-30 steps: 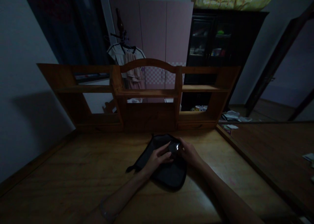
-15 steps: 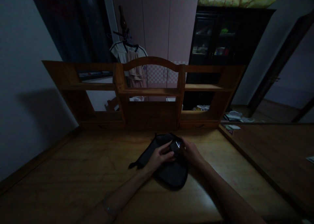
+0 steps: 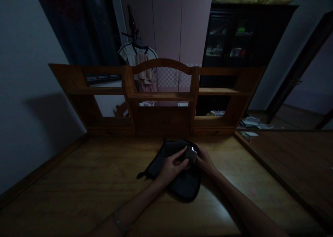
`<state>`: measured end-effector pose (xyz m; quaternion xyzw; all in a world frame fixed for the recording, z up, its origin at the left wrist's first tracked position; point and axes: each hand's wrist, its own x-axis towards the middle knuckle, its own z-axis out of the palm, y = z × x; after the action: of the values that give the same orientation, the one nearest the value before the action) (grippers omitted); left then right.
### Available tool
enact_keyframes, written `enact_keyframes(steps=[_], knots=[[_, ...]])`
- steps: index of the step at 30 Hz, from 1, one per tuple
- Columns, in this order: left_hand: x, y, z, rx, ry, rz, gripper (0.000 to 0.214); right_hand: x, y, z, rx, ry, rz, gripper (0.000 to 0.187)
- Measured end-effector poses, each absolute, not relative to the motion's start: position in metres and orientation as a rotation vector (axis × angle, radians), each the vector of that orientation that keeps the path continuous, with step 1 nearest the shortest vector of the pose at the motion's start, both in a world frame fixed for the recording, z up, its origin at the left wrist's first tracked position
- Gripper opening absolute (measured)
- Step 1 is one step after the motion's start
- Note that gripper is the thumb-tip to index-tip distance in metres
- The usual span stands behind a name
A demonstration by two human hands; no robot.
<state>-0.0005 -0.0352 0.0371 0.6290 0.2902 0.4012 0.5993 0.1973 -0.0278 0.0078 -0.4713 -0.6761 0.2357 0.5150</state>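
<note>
Basically, dark glossy object (image 3: 191, 156) held two-handed over the black pouch (image 3: 185, 184)

Your left hand (image 3: 169, 169) has thumb and fingers clamped on its left side, your right hand (image 3: 205, 161) clamps the right edge, fingertips partly hidden; opposed grip probably steadies it; pouch lies on the wooden desk (image 3: 104, 174), likely padding below, shelf unit (image 3: 161, 97) behind, well clear of your hands
</note>
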Motion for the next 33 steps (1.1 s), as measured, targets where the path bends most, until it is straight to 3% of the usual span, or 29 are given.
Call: enact_keyframes(steps=[20, 33], knots=[[-0.004, -0.036, 0.041, 1.66, 0.626, 0.995, 0.054, 0.189, -0.025, 0.007, -1.005, -1.505, 0.74, 0.031], [0.0, -0.029, 0.032, 1.44, 0.593, 0.967, 0.06, 0.19, -0.033, 0.014, -1.131, -1.71, 0.518, 0.036]])
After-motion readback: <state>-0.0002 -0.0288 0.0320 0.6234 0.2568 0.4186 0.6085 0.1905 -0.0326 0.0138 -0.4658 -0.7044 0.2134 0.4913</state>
